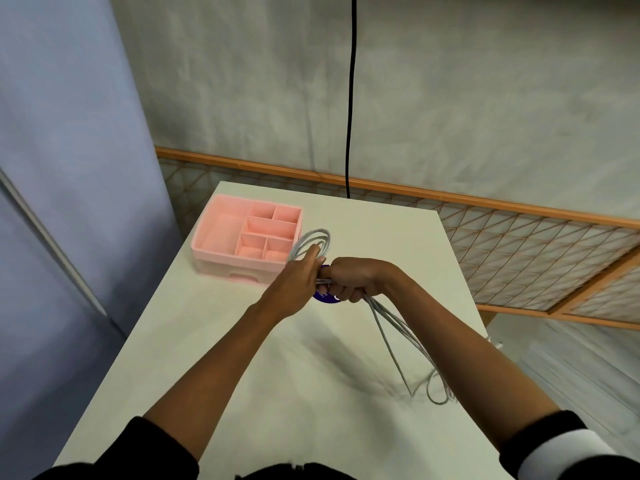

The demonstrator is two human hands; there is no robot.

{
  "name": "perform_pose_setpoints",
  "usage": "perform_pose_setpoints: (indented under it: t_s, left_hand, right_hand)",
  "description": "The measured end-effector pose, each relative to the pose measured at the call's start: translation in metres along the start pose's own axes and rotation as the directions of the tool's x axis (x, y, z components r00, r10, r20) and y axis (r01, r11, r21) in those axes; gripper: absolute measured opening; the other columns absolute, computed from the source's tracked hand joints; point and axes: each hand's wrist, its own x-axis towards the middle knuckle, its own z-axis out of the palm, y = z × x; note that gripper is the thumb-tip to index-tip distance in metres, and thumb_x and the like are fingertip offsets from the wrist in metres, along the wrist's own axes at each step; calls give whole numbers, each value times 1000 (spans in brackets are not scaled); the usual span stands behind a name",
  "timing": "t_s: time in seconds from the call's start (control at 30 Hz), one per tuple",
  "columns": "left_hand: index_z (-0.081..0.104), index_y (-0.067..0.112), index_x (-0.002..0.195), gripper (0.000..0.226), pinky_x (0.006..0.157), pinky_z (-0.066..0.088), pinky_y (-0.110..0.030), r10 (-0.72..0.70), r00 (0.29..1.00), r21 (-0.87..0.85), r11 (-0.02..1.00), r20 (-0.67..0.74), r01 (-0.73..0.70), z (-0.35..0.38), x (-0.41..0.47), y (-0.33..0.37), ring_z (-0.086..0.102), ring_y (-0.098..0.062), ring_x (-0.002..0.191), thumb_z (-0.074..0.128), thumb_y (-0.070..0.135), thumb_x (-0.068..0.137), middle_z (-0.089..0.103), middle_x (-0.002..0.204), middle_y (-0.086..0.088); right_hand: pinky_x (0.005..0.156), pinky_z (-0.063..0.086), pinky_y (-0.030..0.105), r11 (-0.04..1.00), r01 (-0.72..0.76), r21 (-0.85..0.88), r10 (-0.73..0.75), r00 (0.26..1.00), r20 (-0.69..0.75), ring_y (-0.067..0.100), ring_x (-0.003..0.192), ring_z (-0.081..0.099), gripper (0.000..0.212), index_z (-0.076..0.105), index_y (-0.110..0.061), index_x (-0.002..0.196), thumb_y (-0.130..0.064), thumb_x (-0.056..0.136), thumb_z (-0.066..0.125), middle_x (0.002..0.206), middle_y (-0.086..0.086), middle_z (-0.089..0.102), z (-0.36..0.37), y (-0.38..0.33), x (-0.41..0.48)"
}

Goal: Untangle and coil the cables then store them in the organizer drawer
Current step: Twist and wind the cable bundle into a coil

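A grey cable is held above a white table. My right hand grips a bundle of its strands, which trail down to loose loops near the table's right edge. My left hand holds the coiled loops that rise beside the pink organizer, with a finger through the coil. The organizer has an open top tray with several compartments and a drawer below, shut. A dark blue round object shows under my hands, mostly hidden.
A black cord hangs down the grey wall behind the table. A wooden lattice screen stands at the right. A blue panel fills the left side.
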Motion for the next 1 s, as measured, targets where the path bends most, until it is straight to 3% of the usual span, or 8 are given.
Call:
perform_pose_setpoints:
  t_s: [0.13, 0.27, 0.37, 0.43, 0.6, 0.77, 0.87, 1.0]
  left_hand:
    - [34, 19, 142, 38, 53, 42, -13, -81, 997, -117, 990, -12, 79, -11, 5, 1, 55, -9, 64, 29, 25, 105, 58, 74, -4]
    - [42, 11, 130, 31, 64, 49, -35, -228, 974, -194, 956, -17, 220, -34, 11, -10, 56, -20, 76, 31, 25, 104, 60, 87, -13]
    - [44, 13, 114, 21, 55, 41, -24, -267, 963, -197, 942, 50, 271, -46, 12, -18, 50, -12, 66, 30, 26, 105, 51, 76, 1]
    - [44, 14, 108, 18, 54, 39, -21, -258, 963, -188, 945, 80, 269, -46, 11, -18, 48, -7, 64, 30, 27, 105, 50, 75, 2]
    - [44, 10, 123, 26, 57, 44, -14, -154, 988, -61, 986, 12, 155, -50, 15, -12, 58, -11, 74, 32, 24, 104, 59, 93, -6]
    - [43, 11, 123, 25, 54, 40, -14, -37, 999, 7, 999, -10, 37, -53, 16, -9, 53, -6, 64, 32, 22, 104, 60, 84, -9]
    - [44, 12, 115, 20, 54, 40, -13, 0, 1000, 20, 1000, 18, -1, -55, 18, -9, 54, -7, 64, 31, 23, 104, 61, 85, -10]
    - [45, 11, 124, 28, 53, 40, -4, -45, 996, 6, 999, 82, 44, -60, 16, -8, 53, -3, 70, 30, 25, 104, 59, 96, -5]
  right_hand:
    - [51, 35, 18, 972, 219, -85, -230, 958, -170, 7, 61, 47, 18, 54, -19, 93, -35, 98, 45, 76, -4, 52, 1, 8, -10]
    - [61, 49, 32, 828, 272, -490, -488, 781, -391, 24, 90, 60, 25, 42, -16, 117, -32, 98, 48, 109, 4, 61, 5, 37, -14]
    - [43, 31, 26, 622, 38, -782, -708, 454, -541, 23, 70, 60, 20, 47, -19, 114, -31, 100, 40, 100, -2, 62, 12, 57, -14]
    - [41, 8, 18, 529, -107, -842, -753, 397, -524, 19, 56, 55, 22, 52, -19, 106, -28, 95, 36, 82, -4, 61, 14, 62, -16]
    - [54, 32, 31, 645, -36, -763, -532, 696, -482, 24, 59, 44, 37, 50, -16, 87, -33, 98, 20, 70, -1, 53, -1, 49, -21]
    - [41, 17, 21, 968, 252, -20, -250, 944, -216, 7, 43, 22, 41, 37, -19, 59, -18, 99, 32, 50, -7, 30, -19, 28, -37]
    - [40, 16, 20, 969, 235, 74, -223, 965, -138, 7, 43, 18, 47, 36, -21, 59, -42, 101, 35, 51, -7, 27, -24, 30, -42]
    - [50, 31, 15, 739, 363, -567, -594, 748, -295, 0, 49, 48, 21, 55, -16, 102, -36, 97, 49, 56, -19, 49, -22, 40, -42]
